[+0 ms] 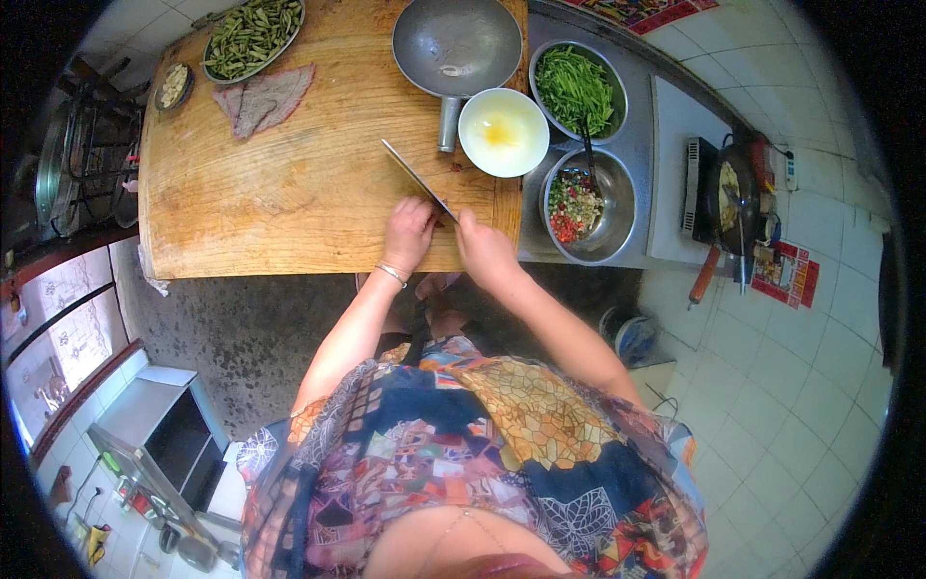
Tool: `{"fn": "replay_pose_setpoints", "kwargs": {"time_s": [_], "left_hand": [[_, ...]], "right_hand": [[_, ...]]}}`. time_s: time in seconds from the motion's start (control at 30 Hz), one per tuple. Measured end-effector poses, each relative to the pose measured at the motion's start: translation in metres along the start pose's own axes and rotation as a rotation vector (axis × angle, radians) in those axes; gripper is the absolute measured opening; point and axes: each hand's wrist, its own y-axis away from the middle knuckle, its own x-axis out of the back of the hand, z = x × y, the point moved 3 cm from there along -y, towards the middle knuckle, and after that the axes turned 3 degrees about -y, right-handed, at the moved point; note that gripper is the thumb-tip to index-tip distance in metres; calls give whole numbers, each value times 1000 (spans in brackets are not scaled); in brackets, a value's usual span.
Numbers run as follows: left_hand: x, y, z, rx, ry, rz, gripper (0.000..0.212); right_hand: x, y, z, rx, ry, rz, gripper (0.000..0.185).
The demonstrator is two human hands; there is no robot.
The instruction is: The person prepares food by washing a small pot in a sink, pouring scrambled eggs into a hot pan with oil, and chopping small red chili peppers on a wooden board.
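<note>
My right hand point(482, 242) is closed around the handle of a kitchen knife point(418, 177), whose blade points up and to the left over the wooden board point(289, 210). Close to the blade, my left hand point(411, 228) rests on the board with its fingers curled. A small dark reddish piece point(440, 217) shows by its fingertips; whether the fingers grip it cannot be told. Above the knife stand a white bowl point(504, 155) with yellowish residue and a metal wok point(456, 43) with a tubular handle.
Right of the board are a steel bowl of cut greens point(575, 90) and a steel bowl of chopped ingredients point(575, 210). A pan point(738, 192) with food sits farther right. Upper left lie a cloth point(264, 101), a plate of green pieces point(253, 36) and a small bowl point(174, 85) of pale pieces.
</note>
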Motion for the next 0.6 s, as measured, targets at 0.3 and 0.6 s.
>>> {"fn": "replay_pose_setpoints", "kwargs": {"time_s": [0.3, 0.6], "left_hand": [[2, -3, 1, -38, 0, -29, 9], [10, 2, -6, 35, 94, 61, 11]], "right_hand": [[-2, -39, -14, 47, -54, 91, 17], [31, -1, 7, -18, -117, 41, 19]]}}
